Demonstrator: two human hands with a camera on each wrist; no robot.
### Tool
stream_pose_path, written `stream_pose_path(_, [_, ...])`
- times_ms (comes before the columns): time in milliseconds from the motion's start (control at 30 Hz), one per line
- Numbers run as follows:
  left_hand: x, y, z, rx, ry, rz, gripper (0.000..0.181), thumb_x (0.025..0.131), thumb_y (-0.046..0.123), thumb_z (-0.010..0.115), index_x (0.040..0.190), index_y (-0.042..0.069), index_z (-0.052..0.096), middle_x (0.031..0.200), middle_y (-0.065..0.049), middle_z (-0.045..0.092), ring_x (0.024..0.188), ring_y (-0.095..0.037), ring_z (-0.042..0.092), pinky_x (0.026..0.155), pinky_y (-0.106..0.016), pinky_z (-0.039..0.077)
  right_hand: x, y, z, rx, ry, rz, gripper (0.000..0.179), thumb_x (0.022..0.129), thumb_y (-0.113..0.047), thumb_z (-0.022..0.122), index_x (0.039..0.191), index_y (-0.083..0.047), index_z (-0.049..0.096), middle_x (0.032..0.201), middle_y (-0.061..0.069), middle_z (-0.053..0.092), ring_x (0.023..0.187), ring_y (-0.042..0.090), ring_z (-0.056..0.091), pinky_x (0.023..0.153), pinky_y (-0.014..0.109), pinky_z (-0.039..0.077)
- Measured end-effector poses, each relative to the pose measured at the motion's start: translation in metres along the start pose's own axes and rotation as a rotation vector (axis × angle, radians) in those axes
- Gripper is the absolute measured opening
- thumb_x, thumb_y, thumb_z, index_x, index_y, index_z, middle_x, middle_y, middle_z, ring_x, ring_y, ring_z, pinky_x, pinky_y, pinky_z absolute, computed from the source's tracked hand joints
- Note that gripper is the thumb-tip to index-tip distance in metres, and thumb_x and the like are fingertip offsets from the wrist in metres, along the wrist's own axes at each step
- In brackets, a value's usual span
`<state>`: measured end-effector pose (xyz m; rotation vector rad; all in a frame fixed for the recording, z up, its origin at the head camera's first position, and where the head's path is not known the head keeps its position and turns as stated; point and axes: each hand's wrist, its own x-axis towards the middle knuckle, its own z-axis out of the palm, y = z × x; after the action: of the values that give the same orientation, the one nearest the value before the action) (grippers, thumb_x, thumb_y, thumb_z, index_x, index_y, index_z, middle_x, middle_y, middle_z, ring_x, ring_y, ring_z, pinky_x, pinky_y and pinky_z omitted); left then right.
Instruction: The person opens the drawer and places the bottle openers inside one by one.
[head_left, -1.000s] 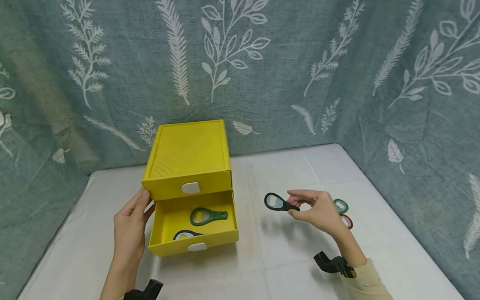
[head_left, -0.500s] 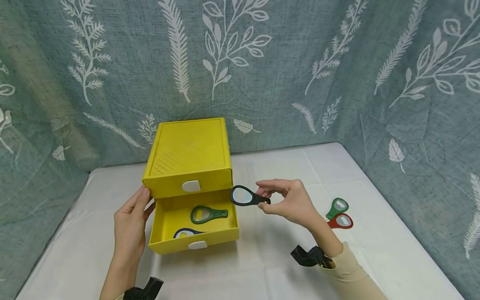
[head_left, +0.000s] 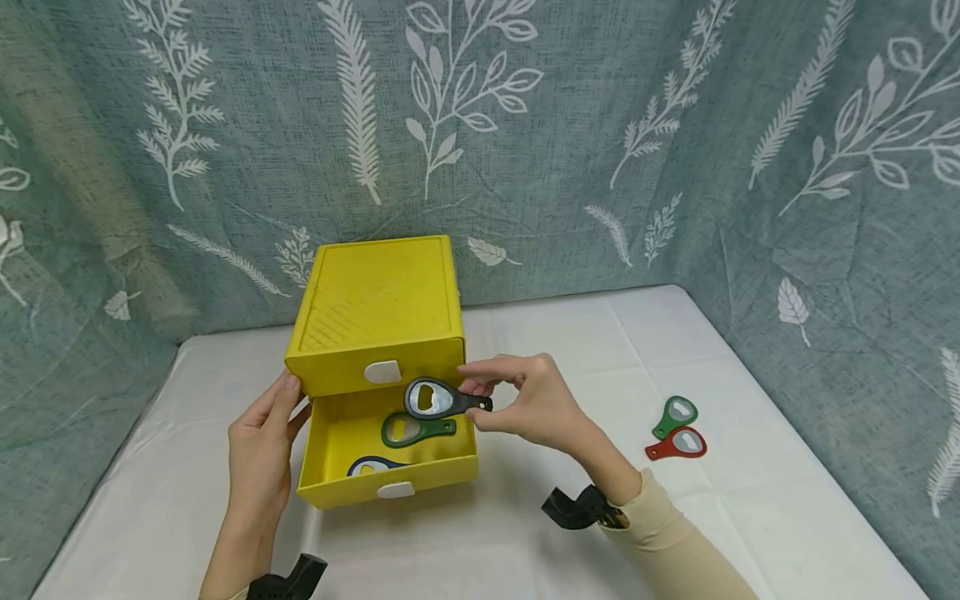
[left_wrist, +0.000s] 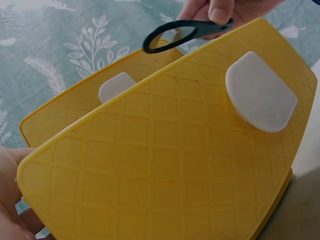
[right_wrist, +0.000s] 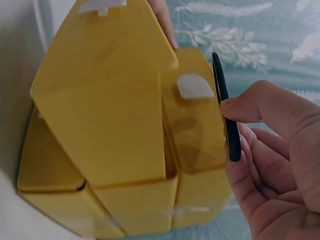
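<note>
A blue-green curtain point(head_left: 555, 225) with white leafy sprigs point(head_left: 356, 100) hangs behind and on both sides of the white-clothed counter point(head_left: 765, 483).

Curtained tabletop booth, room type beyond undeterminable. Leaf-printed blue-green cloth point(head_left: 555, 158), nine through three o'clock; white-covered table point(head_left: 517, 542), six o'clock; black wrist cameras point(head_left: 573, 509), five and seven o'clock.

A slim dark object point(right_wrist: 233, 135), seen edge-on, is pinched by the right hand point(right_wrist: 295, 165) at the right. To its left, much of the view is filled by a yellow drawer unit point(right_wrist: 55, 165), its drawer point(right_wrist: 110, 100) pulled out. White handles point(right_wrist: 194, 86) are fixed to its fronts. The left hand point(right_wrist: 162, 20) is mostly hidden behind it; teal cloth point(right_wrist: 225, 20) is printed with white leaves.
</note>
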<state>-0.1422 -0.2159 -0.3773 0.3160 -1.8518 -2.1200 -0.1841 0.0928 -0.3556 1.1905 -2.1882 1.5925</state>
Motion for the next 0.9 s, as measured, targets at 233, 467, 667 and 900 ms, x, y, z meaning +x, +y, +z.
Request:
stream_pose_path(233, [-0.001,0.001,0.001,-0.010,0.001,-0.009,0.048,0.097,0.034,0.062,0.140,0.014,0.056,0.146,-0.001,0.049,0.130,-0.016,0.046,0.098,-0.024,0.046,0.011,0.002,0.018,-0.036,-0.012,-0.083,0.039,0.071,0.010,0.080,0.109,0.006,0.071,0.090,0.005,0.072,0.079,0.013,0.064,0.072,0.030,0.057])
stream_pose_path(467, [-0.002,0.000,0.000,-0.009,0.007,-0.007,0.048,0.097,0.034,0.062,0.140,0.013,0.056,0.146,-0.001,0.049,0.129,-0.017,0.046,0.096,-0.022,0.047,0.010,0.002,0.022,-0.122,-0.118,-0.038,0.041,0.078,-0.005,0.084,0.116,-0.001,0.071,0.108,0.006,0.071,0.093,0.017,0.064,0.082,0.027,0.054])
stream_pose_path(667, [-0.002,-0.001,0.000,-0.009,0.004,0.002,0.047,0.097,0.034,0.062,0.139,0.013,0.057,0.146,-0.002,0.049,0.129,-0.017,0.047,0.097,-0.023,0.047,-0.011,-0.005,0.022,-0.034,-0.007,0.101,0.010,0.088,-0.012,0.076,0.097,-0.011,0.076,0.086,-0.006,0.070,0.073,0.013,0.061,0.063,0.029,0.054])
stream_pose_path(900, [-0.002,0.000,0.000,-0.015,-0.001,0.006,0.046,0.098,0.032,0.061,0.140,0.012,0.056,0.146,-0.002,0.049,0.129,-0.017,0.047,0.096,-0.022,0.047,-0.044,-0.014,0.018,0.055,0.008,0.341,0.005,0.092,-0.022,0.073,0.091,-0.018,0.076,0.075,-0.008,0.067,0.067,0.015,0.061,0.058,0.028,0.051])
